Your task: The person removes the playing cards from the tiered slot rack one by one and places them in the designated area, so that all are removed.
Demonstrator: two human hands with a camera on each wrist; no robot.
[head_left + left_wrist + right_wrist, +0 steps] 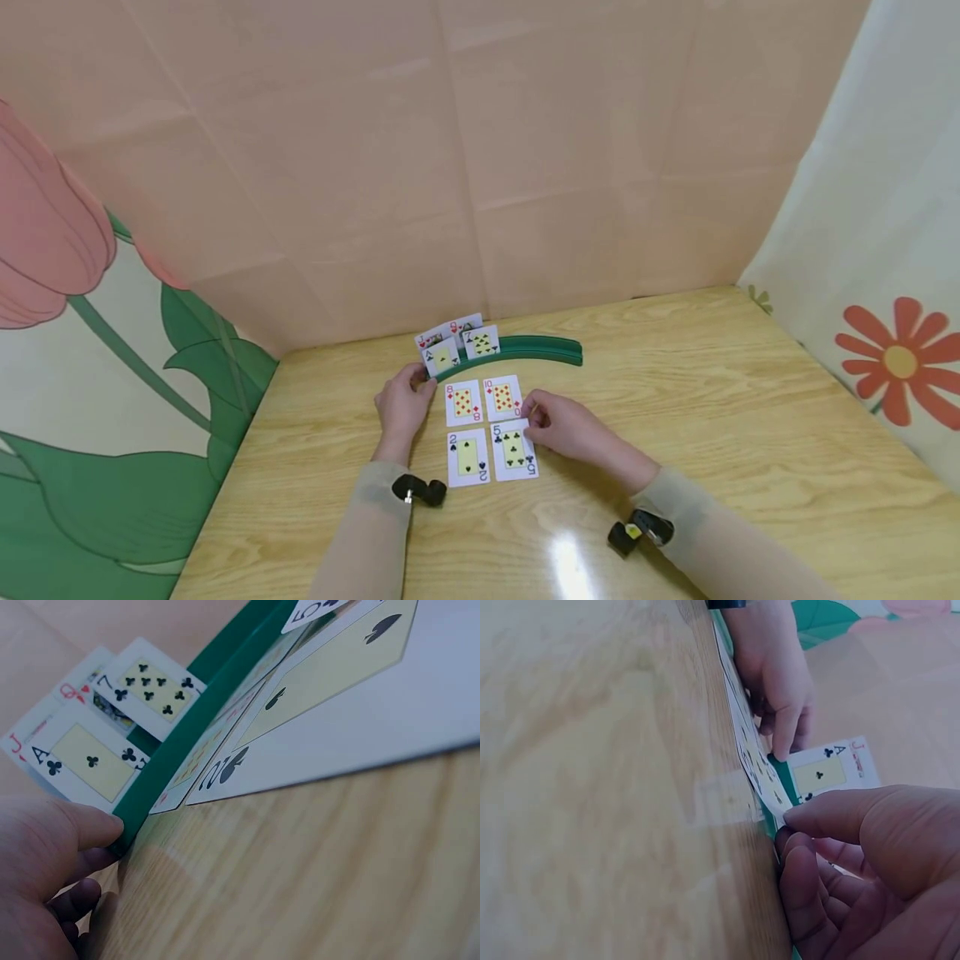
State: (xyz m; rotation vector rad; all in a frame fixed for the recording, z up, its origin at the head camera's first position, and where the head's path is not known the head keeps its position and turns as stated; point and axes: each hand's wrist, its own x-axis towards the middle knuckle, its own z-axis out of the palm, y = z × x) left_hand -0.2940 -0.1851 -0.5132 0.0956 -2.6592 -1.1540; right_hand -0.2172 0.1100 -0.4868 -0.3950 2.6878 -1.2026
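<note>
At the left end of a curved green card holder point(542, 348), my left hand point(401, 408) grips its tip between thumb and fingers. The ace of clubs point(91, 762) and the seven of clubs point(150, 688) stand in its front slot. Behind them rise a jack point(19, 742) and a queen of hearts point(69, 691), partly hidden. My right hand point(572, 427) pinches the upper right edge of the five of clubs point(513, 451), whose corner is slightly raised in the right wrist view.
Face up on the wooden table point(712, 400) lie the eight of diamonds point(462, 403), the ten of diamonds point(501, 397) and the two of spades point(467, 458), close beside the five. A pinkish cloth point(562, 167) hangs behind the table's back edge.
</note>
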